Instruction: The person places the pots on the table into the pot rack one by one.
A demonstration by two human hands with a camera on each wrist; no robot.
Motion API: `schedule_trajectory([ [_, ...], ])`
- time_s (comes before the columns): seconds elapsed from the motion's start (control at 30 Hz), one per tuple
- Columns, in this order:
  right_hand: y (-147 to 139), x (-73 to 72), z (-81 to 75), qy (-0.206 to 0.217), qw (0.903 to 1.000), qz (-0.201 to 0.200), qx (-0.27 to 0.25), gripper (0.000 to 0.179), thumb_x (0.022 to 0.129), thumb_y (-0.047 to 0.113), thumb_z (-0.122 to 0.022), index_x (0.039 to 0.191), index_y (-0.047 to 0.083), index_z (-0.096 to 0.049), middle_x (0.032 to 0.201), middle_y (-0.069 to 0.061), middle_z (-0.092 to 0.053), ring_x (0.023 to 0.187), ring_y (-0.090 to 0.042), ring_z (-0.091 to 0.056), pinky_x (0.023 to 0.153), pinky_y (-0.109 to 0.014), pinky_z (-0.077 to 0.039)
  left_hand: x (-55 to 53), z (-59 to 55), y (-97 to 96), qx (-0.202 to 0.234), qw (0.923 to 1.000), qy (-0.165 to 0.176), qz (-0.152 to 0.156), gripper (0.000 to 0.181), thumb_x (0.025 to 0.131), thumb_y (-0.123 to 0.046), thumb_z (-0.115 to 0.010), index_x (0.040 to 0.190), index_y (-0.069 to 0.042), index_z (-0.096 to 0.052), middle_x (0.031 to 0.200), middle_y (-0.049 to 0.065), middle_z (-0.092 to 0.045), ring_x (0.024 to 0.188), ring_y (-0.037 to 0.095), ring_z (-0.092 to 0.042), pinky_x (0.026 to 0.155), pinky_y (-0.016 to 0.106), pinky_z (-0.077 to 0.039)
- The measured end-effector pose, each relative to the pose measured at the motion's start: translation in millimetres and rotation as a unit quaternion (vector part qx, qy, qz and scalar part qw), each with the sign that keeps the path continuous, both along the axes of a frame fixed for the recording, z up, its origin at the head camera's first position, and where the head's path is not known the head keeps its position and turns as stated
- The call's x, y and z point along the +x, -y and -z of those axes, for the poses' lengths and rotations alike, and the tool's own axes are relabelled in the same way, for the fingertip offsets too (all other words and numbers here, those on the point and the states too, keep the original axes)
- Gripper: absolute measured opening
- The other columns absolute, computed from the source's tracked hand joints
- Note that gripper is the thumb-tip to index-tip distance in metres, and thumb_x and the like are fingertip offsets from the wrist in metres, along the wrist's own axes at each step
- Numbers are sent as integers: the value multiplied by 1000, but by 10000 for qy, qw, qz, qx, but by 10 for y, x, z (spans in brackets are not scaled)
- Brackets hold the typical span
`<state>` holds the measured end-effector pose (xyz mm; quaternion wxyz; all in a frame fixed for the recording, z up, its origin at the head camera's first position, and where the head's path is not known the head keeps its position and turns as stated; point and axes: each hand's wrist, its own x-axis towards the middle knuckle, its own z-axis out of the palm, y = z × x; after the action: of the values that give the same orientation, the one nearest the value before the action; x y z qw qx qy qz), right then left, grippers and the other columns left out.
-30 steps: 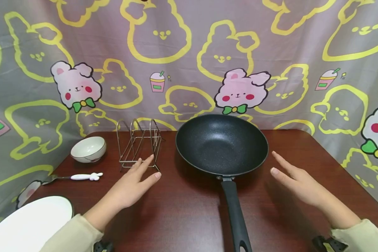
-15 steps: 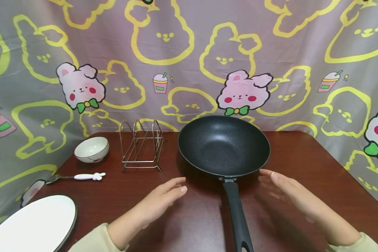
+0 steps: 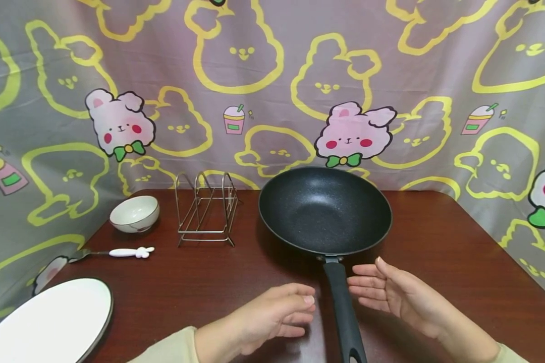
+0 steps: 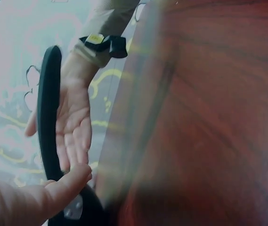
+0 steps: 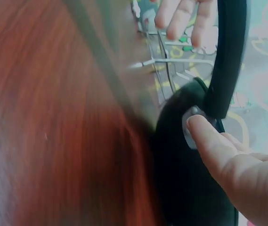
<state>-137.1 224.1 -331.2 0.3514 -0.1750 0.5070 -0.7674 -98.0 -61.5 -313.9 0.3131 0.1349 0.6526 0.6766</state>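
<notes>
A black wok [image 3: 324, 212] sits on the table, its long black handle [image 3: 343, 307] reaching toward the front edge. My left hand [image 3: 265, 317] hovers left of the handle, fingers loosely bent and holding nothing. On the other side, my right hand [image 3: 401, 297] is beside the handle with its palm turned inward and its fingertips close to the grip. In the left wrist view the handle [image 4: 50, 113] stands between the two hands. The right wrist view shows the wok's underside [image 5: 185, 174] behind the fingers of my right hand [image 5: 237, 169].
A wire rack [image 3: 206, 212] stands left of the wok. Farther left are a white bowl [image 3: 135, 214] and a fork or spatula with a white rabbit-shaped handle [image 3: 129, 252]. A large white plate [image 3: 50, 322] lies at the front left. A patterned curtain [image 3: 272, 60] hangs behind the table.
Both hands have moved inward and toward the front, from wide apart at the sides to either side of the wok's handle. The wok stays where it was; the head view has shifted slightly.
</notes>
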Motion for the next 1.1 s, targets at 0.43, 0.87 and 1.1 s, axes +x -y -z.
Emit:
schedule_trajectory([
  [0.43, 296, 42, 81, 155, 9998, 101, -84, 38, 103, 28, -22, 118, 10, -52, 113, -4, -64, 107, -16, -59, 95, -32, -45, 87, 68, -272, 57, 9984, 496, 252, 40, 91, -17, -49, 126, 3, -43, 109, 16, -60, 103, 30, -59, 88, 51, -48],
  [0.87, 591, 122, 165, 401, 9953, 618, -633, 21, 100, 14, -34, 107, 11, -54, 101, -3, -69, 94, -15, -65, 87, -27, -50, 131, 92, -448, 676, 9952, 701, 95, 27, 86, -9, -55, 111, -7, -46, 90, 6, -64, 92, 27, -65, 81, 46, -52],
  [1.1, 655, 153, 153, 756, 9899, 785, -908, 12, 99, 11, -37, 106, 11, -47, 98, -4, -69, 91, -13, -66, 87, -26, -50, 177, 140, -507, 888, 9928, 807, -73, 30, 86, -5, -56, 113, -7, -44, 87, 6, -64, 83, 22, -65, 82, 46, -51],
])
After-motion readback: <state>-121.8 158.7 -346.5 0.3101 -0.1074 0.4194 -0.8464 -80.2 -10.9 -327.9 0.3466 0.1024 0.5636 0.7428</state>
